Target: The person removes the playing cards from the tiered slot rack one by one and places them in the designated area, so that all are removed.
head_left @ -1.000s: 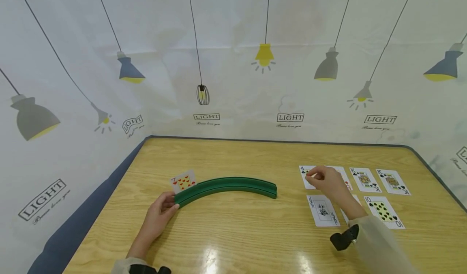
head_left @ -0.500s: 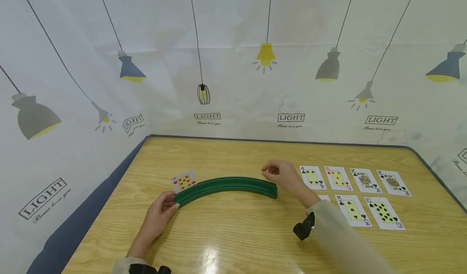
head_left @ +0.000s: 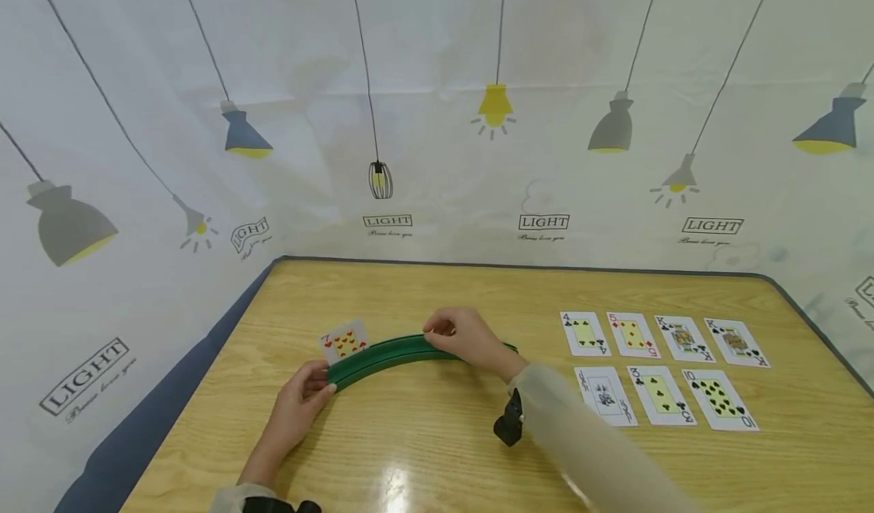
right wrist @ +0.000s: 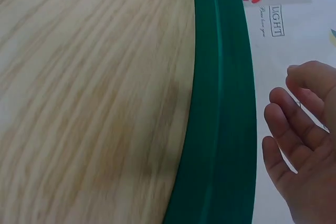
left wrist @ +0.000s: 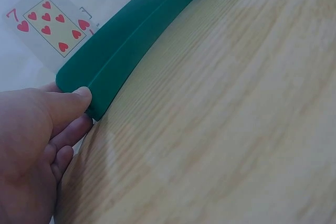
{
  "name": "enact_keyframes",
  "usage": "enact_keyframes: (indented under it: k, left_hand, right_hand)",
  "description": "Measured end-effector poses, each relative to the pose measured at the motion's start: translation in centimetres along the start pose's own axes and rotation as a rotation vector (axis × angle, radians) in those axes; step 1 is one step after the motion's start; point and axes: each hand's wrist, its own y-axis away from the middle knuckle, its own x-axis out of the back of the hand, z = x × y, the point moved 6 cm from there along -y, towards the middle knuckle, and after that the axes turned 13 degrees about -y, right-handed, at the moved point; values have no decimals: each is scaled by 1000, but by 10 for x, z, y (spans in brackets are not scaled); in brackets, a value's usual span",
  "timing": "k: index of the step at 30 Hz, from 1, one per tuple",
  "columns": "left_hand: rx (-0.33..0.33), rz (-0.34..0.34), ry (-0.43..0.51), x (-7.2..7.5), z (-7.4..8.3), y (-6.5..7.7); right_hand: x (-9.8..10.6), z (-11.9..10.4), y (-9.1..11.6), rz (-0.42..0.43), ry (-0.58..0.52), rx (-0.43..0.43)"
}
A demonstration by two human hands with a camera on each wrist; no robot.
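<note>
A curved green card holder (head_left: 382, 354) lies on the wooden table, with the seven of hearts (head_left: 344, 341) standing tilted in its slot near the left end. My left hand (head_left: 298, 395) pinches that end, the thumb (left wrist: 73, 102) on the front face and other fingers behind or under it. Over the middle of the holder hovers my right hand (head_left: 471, 340), hiding part of it. In the right wrist view, this hand's fingers (right wrist: 286, 124) are loosely bent with nothing between them, beside the green holder (right wrist: 226, 103).
Face-up cards lie in two rows on the right: the four of clubs (head_left: 583, 334), five of diamonds (head_left: 633, 335) and two kings (head_left: 685, 338) behind; a joker (head_left: 606, 397), three of clubs (head_left: 661, 396) and ten of spades (head_left: 720, 399) in front. A lamp-printed curtain (head_left: 451, 156) borders the table (head_left: 410, 437).
My right hand has moved left from above the cards to the middle of the card holder, uncovering the cards. My left hand, the holder and the seven of hearts stay in place.
</note>
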Motion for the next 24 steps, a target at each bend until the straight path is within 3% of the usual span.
enact_keyframes:
  k: [13, 24]
  left_hand:
    - [-1, -8, 0, -1, -2, 1]
    - [-17, 11, -9, -1, -4, -1]
  right_hand:
    - [-46, -9, -30, -76, -9, 28]
    - [-65, -7, -48, -78, 12, -40]
